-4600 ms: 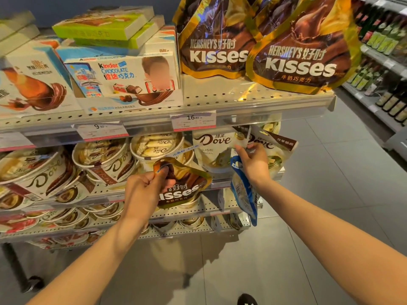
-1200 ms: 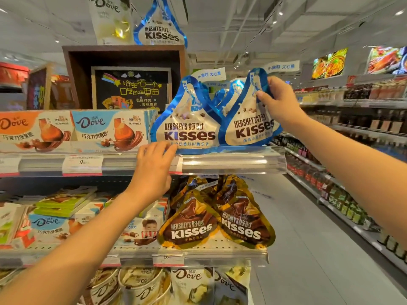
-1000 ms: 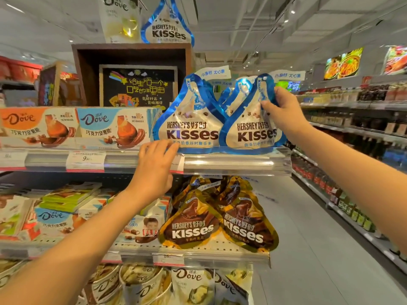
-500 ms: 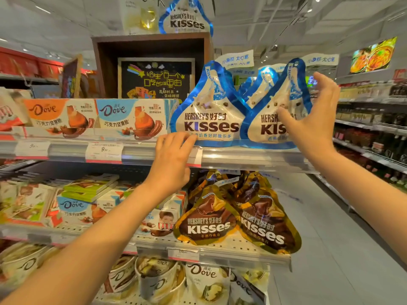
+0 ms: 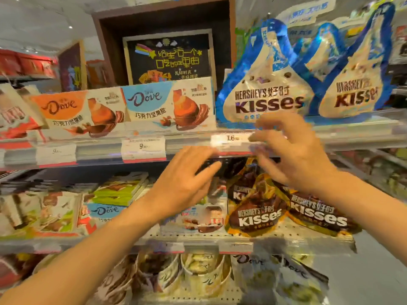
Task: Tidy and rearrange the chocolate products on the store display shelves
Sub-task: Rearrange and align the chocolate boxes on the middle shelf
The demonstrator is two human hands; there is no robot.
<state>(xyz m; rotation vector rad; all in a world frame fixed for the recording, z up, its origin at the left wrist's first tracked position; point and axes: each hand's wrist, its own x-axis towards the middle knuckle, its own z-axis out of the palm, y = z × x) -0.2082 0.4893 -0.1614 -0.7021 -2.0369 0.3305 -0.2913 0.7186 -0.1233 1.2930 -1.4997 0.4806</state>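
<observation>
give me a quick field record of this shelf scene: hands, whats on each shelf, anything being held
left hand: left hand open, fingers straight, in front of the upper shelf edge, holding nothing
right hand: right hand open, fingers spread, empty, blurred
upper shelf: two Dove boxes, orange and blue; two blue Hershey's Kisses bags upright to their right
middle shelf: two brown Hershey's Kisses bags, Kinder box, green boxes
lower shelf: Dove tubs
price tag: 16 by the right fingers
</observation>
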